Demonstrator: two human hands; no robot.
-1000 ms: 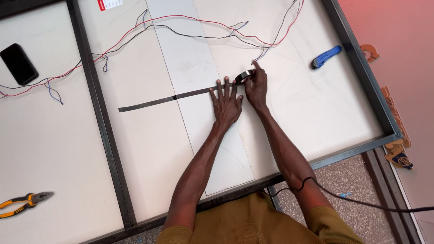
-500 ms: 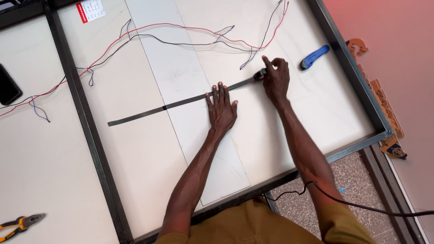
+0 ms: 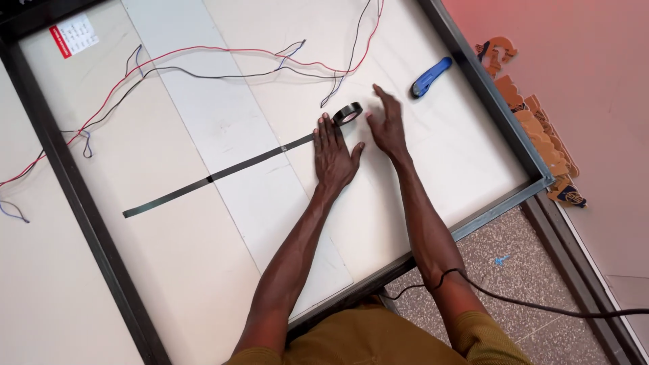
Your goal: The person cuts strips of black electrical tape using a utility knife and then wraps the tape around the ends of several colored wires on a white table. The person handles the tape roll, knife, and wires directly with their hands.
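The roll of black tape [image 3: 347, 113] stands on the white panel [image 3: 433, 155], just beyond the flat, open left hand [image 3: 334, 154] pressing the tape strip [image 3: 216, 176]; the right hand [image 3: 387, 123] hovers open beside it.

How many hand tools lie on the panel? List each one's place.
1: a blue-handled cutter lies near the frame's right rail, beyond the right hand. Others may lie outside the view.

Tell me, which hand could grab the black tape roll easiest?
Probably the right hand: it hovers open beside the tape roll, free to close on it. The left hand is flat, pressing the tape strip down.
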